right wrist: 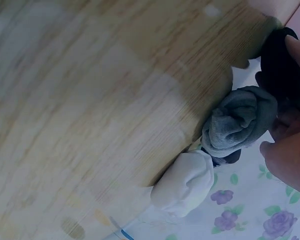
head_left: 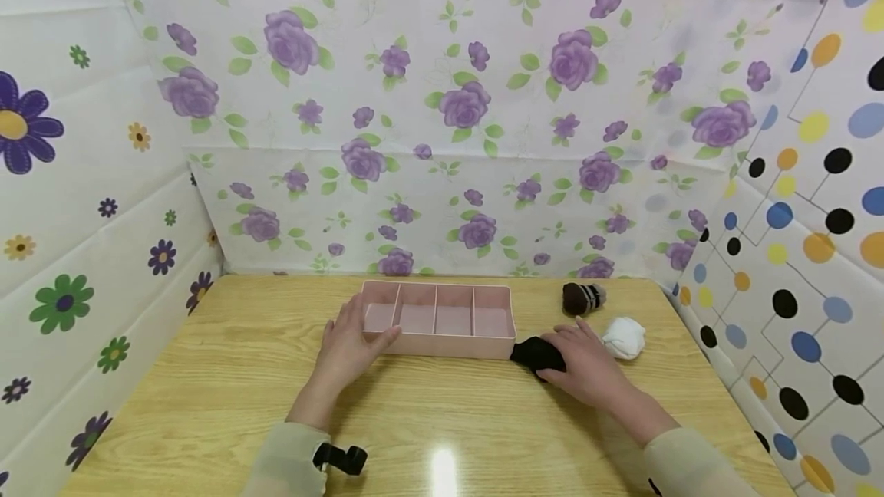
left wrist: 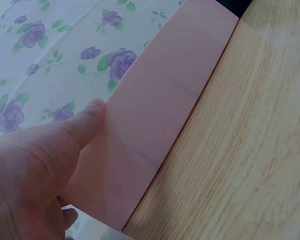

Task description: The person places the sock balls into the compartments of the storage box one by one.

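A pink divided box (head_left: 442, 345) stands near the back of the table. My left hand (head_left: 348, 347) holds its left end, with the thumb at the front wall's rim in the left wrist view and the fingers round the end. Beside the box's right front corner, my right hand (head_left: 587, 363) grips a black rolled sock (head_left: 535, 355). In the right wrist view a grey rolled sock (right wrist: 235, 122) shows near that hand; the hand seems to hide it from the head view. A white rolled sock (head_left: 625, 337) and a brown, grey-striped rolled sock (head_left: 582, 298) lie just beyond.
The wooden table (head_left: 442, 413) carries the box and the socks. A flowered sheet (head_left: 414, 136) hangs behind its back edge. Patterned sheets stand to the left (head_left: 103, 251) and to the right (head_left: 794, 274).
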{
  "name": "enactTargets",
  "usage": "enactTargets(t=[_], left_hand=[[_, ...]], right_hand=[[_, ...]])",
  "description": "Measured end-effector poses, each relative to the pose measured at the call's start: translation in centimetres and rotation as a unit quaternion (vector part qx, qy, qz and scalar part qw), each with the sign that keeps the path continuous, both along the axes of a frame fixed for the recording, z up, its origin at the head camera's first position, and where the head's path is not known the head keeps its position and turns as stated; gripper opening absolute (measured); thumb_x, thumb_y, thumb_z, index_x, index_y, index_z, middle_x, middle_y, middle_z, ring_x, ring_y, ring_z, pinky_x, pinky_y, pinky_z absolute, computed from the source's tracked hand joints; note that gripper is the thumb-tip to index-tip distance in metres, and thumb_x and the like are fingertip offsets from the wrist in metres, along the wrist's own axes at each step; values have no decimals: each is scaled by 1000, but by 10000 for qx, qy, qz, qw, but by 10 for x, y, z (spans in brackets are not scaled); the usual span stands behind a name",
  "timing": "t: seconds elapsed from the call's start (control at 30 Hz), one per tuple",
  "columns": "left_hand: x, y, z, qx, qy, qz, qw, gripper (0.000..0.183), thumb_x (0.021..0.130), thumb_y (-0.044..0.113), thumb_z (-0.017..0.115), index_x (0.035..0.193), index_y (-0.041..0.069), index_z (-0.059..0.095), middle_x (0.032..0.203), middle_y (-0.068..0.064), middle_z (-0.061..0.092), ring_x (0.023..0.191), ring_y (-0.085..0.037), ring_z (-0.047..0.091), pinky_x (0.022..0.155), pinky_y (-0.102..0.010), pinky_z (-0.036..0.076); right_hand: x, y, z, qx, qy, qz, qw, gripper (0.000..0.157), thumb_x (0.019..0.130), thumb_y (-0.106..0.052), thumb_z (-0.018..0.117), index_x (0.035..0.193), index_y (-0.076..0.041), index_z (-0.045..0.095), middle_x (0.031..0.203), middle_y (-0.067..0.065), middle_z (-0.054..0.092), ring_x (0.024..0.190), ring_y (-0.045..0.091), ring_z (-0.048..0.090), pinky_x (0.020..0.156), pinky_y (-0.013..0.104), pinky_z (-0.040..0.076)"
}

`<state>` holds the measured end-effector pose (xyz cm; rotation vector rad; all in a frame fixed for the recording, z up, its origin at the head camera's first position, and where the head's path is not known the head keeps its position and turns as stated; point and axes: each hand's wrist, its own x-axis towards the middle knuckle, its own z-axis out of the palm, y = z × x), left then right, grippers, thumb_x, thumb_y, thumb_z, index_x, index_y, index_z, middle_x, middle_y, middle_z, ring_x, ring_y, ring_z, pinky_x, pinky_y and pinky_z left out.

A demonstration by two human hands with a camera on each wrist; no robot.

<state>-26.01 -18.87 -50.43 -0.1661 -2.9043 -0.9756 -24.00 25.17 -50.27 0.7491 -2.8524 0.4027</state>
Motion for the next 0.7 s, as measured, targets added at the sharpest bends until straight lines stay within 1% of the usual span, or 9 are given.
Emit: enactTargets(t=[0.1,0.23,0.37,0.5,0.7], left_hand=[[0,0,0,1,30,4,10000,113,105,66,66,174,-5,10,181,-27,15,166,-47,17,131,-72,5],[1,-1,0,14,47,10,10000,113,105,66,66,174,-5,11,181,-27,16,166,-47,17,131,-71,6],[2,-1,2,58,-19,-10,10000,115,105,68,65,174,-5,9,179,-30,17,165,-49,18,132,-70,6],[2,-2,1,152,-45,-2,9999,115,105,65,68,175,-4,8,177,-34,20,163,-52,20,132,-68,8],[1,0,-2,379,-82,43,9992,117,103,65,70,175,-3,8,175,-37,21,160,-60,19,128,-73,19]], right_hand=[[0,-1,1,-126,23,-18,9999,55,92,-28,94,135,-1,74,132,20,74,132,44,64,129,68,27],[3,-2,6,-324,19,-63,9995,54,92,-24,94,135,1,74,131,19,74,130,42,65,130,65,24],[6,-2,13,-481,164,-77,9987,52,91,-22,95,134,0,74,130,17,74,128,41,66,130,65,26],[8,-2,21,-601,257,-63,9978,52,91,-19,94,134,-1,73,130,16,75,129,41,66,130,64,27],[9,-3,33,-693,288,-160,9971,56,92,-19,94,140,-1,70,130,16,74,131,43,64,129,61,30]])
